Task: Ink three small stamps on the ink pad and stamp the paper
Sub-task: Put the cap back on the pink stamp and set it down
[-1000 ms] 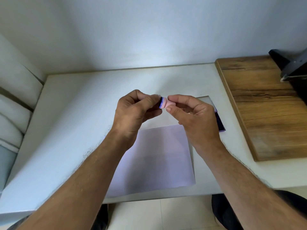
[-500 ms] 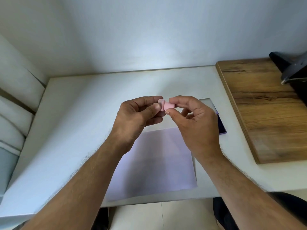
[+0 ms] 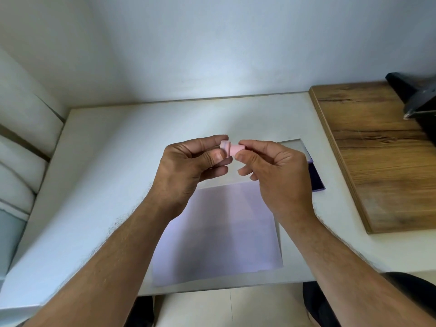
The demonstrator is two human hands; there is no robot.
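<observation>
A small pink stamp (image 3: 230, 148) is held in the air above the white table (image 3: 113, 166), lying sideways between both hands. My left hand (image 3: 191, 168) pinches its wider cap end with thumb and forefinger. My right hand (image 3: 273, 171) pinches the narrower body end. Below the hands lies a pale sheet of paper (image 3: 219, 234), blank where visible. The ink pad (image 3: 316, 175), dark blue in an open case, lies to the right of the paper, mostly hidden behind my right hand. Its clear lid (image 3: 292, 146) stands open behind it.
A wooden board (image 3: 382, 156) covers the right side of the table. A dark object (image 3: 417, 97) sits at the board's far right corner. White cushioned panels (image 3: 16, 166) stand along the left. The wall closes the table's far edge.
The stamp has turned in my fingers: the blue ring seen one second ago no longer shows, and the pink cap end now sits a little apart from the body. Both hands stayed nearly in place.
</observation>
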